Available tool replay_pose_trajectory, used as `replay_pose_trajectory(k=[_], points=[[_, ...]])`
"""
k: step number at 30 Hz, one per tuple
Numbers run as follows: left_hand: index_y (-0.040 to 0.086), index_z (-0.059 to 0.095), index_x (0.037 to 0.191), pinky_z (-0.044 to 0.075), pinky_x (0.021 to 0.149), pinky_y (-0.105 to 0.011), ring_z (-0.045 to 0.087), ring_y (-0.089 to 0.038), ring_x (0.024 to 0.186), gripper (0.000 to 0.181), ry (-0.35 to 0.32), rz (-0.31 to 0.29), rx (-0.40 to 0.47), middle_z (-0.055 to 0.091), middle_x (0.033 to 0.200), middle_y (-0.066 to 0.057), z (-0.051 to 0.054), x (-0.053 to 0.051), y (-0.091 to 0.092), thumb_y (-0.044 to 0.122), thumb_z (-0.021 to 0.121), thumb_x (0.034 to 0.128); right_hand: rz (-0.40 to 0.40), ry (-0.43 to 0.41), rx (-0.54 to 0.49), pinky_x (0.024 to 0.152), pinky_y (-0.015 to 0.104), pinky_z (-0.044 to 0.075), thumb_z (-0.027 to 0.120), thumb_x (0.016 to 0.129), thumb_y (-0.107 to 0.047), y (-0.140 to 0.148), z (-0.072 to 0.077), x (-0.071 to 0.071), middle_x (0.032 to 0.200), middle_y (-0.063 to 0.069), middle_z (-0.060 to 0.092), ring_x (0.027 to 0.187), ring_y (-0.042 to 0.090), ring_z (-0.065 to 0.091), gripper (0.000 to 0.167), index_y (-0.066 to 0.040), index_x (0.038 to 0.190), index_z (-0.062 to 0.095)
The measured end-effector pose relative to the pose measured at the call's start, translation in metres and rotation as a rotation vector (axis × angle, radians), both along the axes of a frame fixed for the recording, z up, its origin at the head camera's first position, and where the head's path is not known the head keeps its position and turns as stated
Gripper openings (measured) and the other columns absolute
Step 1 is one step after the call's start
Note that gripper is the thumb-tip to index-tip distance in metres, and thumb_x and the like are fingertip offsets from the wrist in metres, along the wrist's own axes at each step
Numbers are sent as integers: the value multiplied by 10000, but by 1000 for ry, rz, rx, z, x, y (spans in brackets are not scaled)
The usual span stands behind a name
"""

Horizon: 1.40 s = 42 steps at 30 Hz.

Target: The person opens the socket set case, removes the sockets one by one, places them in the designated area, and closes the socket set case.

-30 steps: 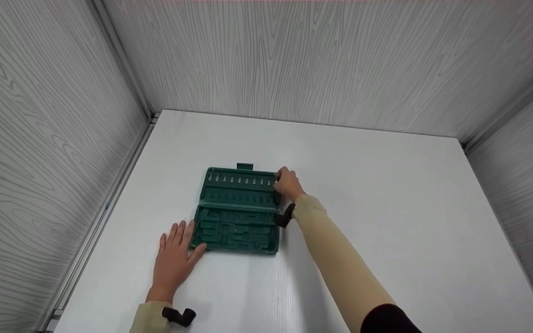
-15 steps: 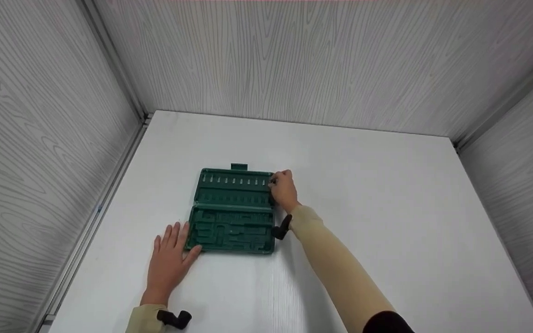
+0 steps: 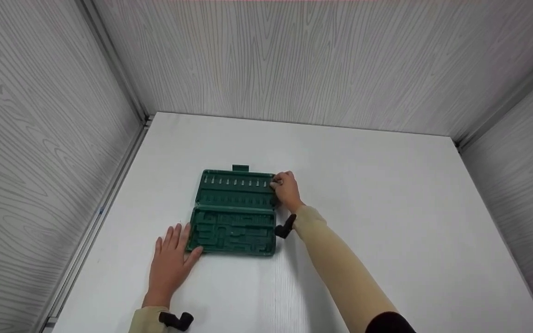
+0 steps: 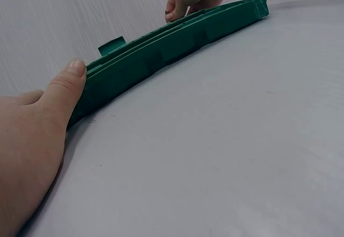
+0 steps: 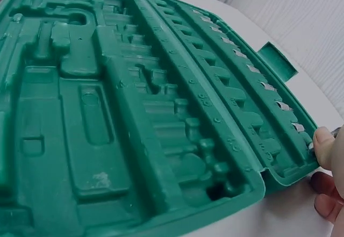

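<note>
An unfolded green plastic bit case [image 3: 232, 231] lies on the white table, its moulded recesses facing up. Several small silver bits [image 5: 267, 86] stand in a row along the far half. At the right end of that row, my right hand [image 3: 287, 190] pinches a small metal bit [image 5: 310, 146] between thumb and fingers; the fingers hide most of it. My left hand [image 3: 169, 263] rests flat beside the case's left edge, fingers straight. Its thumb [image 4: 75, 70] touches the near left corner of the case.
A green latch tab [image 3: 240, 168] sticks out from the case's far edge. White table surface [image 3: 377, 208] spreads around the case. Grey wood-grain panels [image 3: 266, 60] stand behind and at both sides. Shallow moulded recesses [image 5: 91, 102] fill the near half.
The head view has shifted slightly, so the whole scene sits a little further left. My right hand stays at the row's right end with its fingers slightly shifted. My left hand keeps its place.
</note>
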<state>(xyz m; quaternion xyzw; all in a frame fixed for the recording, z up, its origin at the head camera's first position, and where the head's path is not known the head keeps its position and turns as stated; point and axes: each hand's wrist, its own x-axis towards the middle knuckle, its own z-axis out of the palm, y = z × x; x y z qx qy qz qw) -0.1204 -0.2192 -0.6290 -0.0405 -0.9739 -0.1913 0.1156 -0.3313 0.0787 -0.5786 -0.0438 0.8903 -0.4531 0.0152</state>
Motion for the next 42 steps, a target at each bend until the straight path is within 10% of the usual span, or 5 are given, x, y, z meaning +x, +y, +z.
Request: replay_pose_trajectory(k=[12,23,42], points=[[160,247,1487,104,1097,-527,175,-333,1382,744,-12,6,-8,273,1492,-148,5,1,2,580,448,907,39,60,89,802,374,448,501,972,-161,7,6,0,1004,89,520,924,215,508,106,-75,1015,545],[177,222,1494,91,1100,-522,166,-332,1384,754,-22,-3,2,258,1499,-147,2,-1,1,587,448,903,-1,-121,47,737,324,474,604,911,-148,31,13,-3,942,92,599,864,209,548,128,-34,969,610],[198,186,1502,53,1110,-509,151,-323,1390,755,-14,5,-10,246,1505,-141,0,0,0,591,434,907,88,-144,29,722,321,485,640,877,-114,51,8,32,935,54,639,845,196,559,132,-47,989,661]])
